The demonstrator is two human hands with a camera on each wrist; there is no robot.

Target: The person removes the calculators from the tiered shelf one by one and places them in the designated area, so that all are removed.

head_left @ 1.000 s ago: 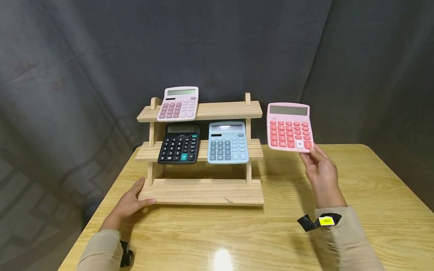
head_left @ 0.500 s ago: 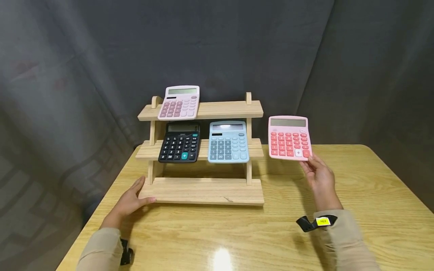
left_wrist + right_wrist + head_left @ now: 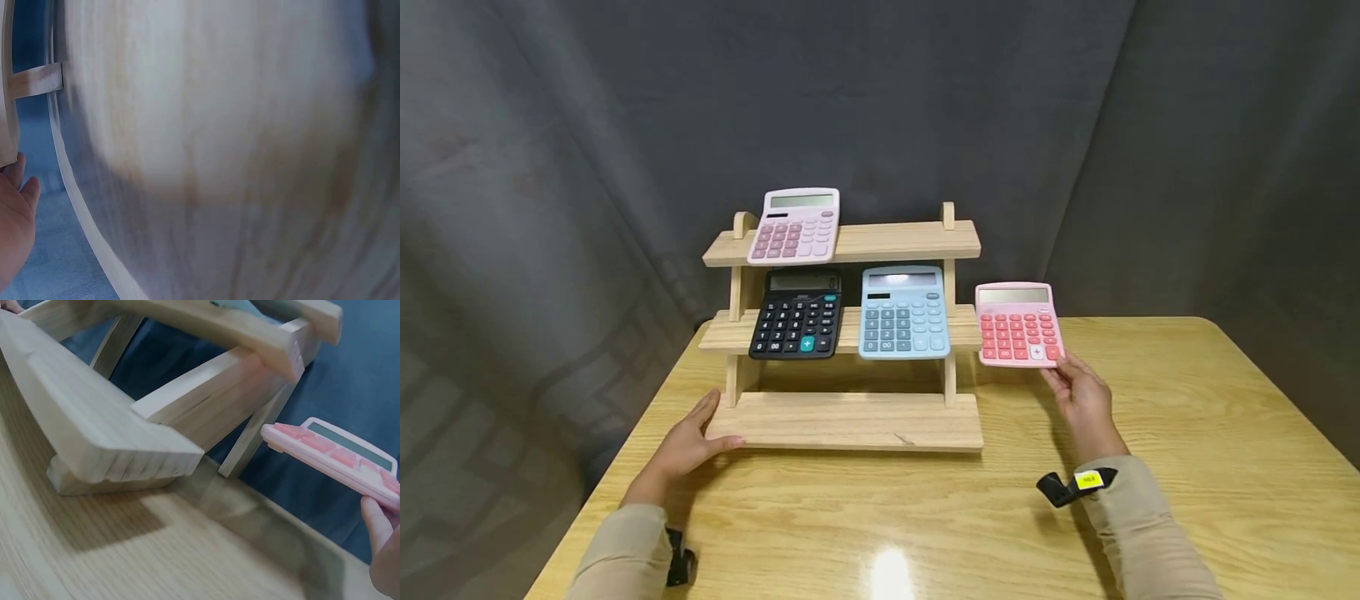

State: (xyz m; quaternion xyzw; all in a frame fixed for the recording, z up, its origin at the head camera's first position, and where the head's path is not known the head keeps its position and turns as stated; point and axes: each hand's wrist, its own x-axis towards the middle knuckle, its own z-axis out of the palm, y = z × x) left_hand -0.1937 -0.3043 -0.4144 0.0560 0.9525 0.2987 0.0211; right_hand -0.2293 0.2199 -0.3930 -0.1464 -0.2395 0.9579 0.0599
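Note:
A pink calculator with coral keys is held up by my right hand, which pinches its lower right corner. It hangs above the table, just right of the wooden three-tier rack. In the right wrist view the same calculator is tilted, clear of the rack's end. My left hand grips the left end of the rack's bottom shelf, thumb on its front edge. A pale pink calculator leans on the top shelf. A black calculator and a light blue one sit side by side on the middle shelf.
The rack stands on a wood-grain table with a grey curtain behind it. The bottom shelf carries no calculator. Black straps circle both wrists.
My right hand has lowered the pink calculator and brought it left, closer to the rack's middle shelf. The left hand stays on the bottom shelf's end.

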